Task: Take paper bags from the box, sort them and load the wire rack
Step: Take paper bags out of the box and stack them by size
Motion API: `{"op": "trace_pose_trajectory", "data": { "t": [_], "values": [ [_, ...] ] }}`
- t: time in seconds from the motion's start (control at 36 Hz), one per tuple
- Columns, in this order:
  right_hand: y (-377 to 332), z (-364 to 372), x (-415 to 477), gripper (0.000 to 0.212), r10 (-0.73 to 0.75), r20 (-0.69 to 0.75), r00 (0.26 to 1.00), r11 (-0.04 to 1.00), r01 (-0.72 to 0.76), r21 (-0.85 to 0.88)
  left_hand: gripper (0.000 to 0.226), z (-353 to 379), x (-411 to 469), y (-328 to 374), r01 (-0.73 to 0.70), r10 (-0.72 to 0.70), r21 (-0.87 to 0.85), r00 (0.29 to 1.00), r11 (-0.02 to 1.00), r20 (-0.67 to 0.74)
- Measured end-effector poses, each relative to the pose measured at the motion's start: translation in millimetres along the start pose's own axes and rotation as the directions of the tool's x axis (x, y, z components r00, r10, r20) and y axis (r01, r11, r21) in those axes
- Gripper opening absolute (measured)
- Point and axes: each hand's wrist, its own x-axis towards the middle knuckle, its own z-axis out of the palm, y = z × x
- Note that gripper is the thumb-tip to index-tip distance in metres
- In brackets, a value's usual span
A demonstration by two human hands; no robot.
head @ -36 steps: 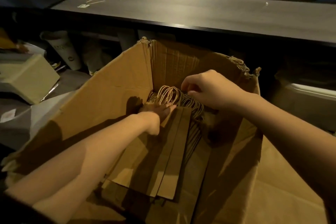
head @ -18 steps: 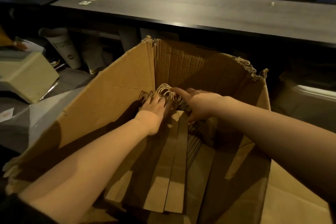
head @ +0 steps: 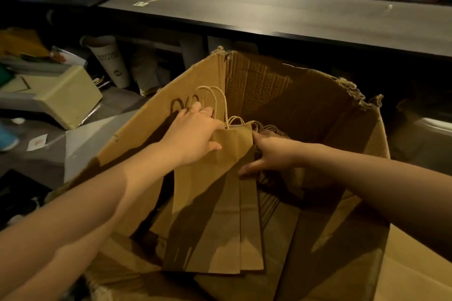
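Looks like the extraction step: your left grip [head: 193,134] pinches the bag bundle [head: 220,203] by its top, right grip [head: 274,154] clamps its side edge, bundle half-raised inside the box [head: 293,95]; next, lift it clear, then sort.

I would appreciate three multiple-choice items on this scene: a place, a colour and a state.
1. Where are the paper bags? A in the cardboard box; B on the counter; C on a rack.
2. What colour is the tall cup left of the box? A red; B white; C blue.
3. What does the left hand do? A rests on the counter; B hangs idle; C grips the bags' tops.
Answers: 1 A, the box walls surround them; 2 B, its side shows white with dark print; 3 C, it clamps the bunch's top edge.
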Motion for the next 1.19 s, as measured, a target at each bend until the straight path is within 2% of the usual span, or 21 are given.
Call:
{"op": "trace_pose_trajectory", "data": {
  "t": [0.19,0.42,0.53,0.64,0.75,0.83,0.94,1.03,1.08,1.19],
  "values": [
    [-8,1,1,0.046,-0.118,-0.111,0.987,0.921,0.151,0.359,0.049,1,-5,-1,0.088,-0.093,-0.138,0.995,0.987,-0.030],
    [-5,-5,1,0.049,-0.101,-0.228,0.968,0.820,0.210,0.532,0.046,-4,-3,5,0.116,-0.147,-0.252,0.983,0.961,-0.106],
    [-8,-8,-6,0.040,-0.092,-0.296,0.951,0.798,0.249,0.549,0.046,-2,-1,9,0.017,-0.104,-0.293,0.953,0.956,-0.284],
    [-14,-21,-16,0.033,-0.079,-0.417,0.906,0.743,0.332,0.581,0.069,1,2,11,-0.039,-0.109,-0.343,0.909,0.938,-0.402],
    [-16,-36,-24,0.033,0.014,-0.514,0.858,0.658,0.379,0.651,0.090,-4,3,13,0.042,-0.189,-0.338,0.890,0.940,-0.415],
    [-17,-46,-35,0.021,0.108,-0.555,0.825,0.524,0.427,0.737,0.103,-16,3,15,0.137,-0.334,-0.560,0.904,0.817,-0.267],
    [-12,-57,-52,0.017,0.248,-0.528,0.812,0.280,0.462,0.841,0.105,-34,2,24,0.201,-0.400,-0.835,0.916,0.513,-0.025],
    [-5,-61,-66,0.024,0.322,-0.476,0.818,0.136,0.458,0.878,0.089,-44,0,35,0.164,-0.354,-0.907,0.935,0.389,0.017],
    [2,-64,-78,0.023,0.377,-0.445,0.812,0.059,0.459,0.887,0.070,-50,-1,46,0.114,-0.307,-0.943,0.952,0.312,0.014],
    [20,-68,-108,0.018,0.434,-0.428,0.793,-0.079,0.507,0.858,0.037,-60,-1,76,0.045,-0.182,-0.963,0.983,0.264,-0.004]
  ]
}}
